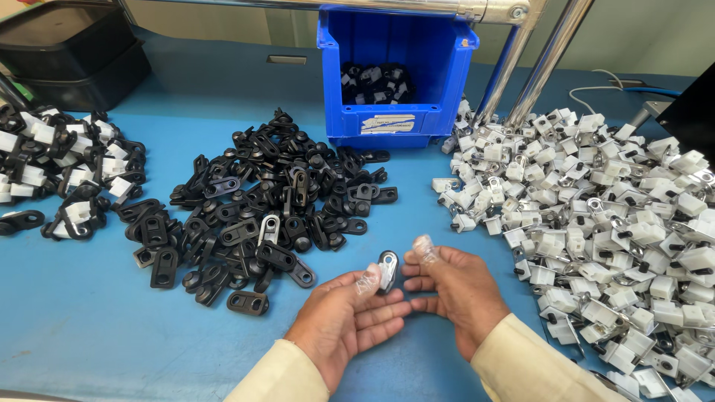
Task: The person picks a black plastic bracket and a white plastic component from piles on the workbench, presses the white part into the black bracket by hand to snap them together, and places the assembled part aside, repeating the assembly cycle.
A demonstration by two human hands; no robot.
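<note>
The left hand (350, 316) lies palm up at the near edge of the blue table (89, 320), its thumb and forefinger pinched narrowly on a small assembled part (387, 269), a white block seated in a black oval-ended piece. The part stands with its long axis roughly upright and tilted slightly toward the right hand (450, 286), which sits just beside it. The right hand's fingers are curled inward and hold nothing that can be seen; its thumb tip points up, close to the part but apart from it. The left hand is therefore the one in contact, and the part lies between the two thumbs. Both thumb tips appear covered by a clear film or finger cot. To the left and beyond the hands lies a heap of black plastic pieces (261, 201), nearer the left hand. To the right a larger heap of white blocks with metal eyelets (611, 223) spreads close beside the right wrist. At far left is a mixed heap of joined black-and-white parts (59, 171). At the rear stands a blue open-fronted bin (395, 74), holding a few such parts and bearing a white rectangular label on its front lip. Two stacked black trays (71, 52) occupy the rear left corner.
</note>
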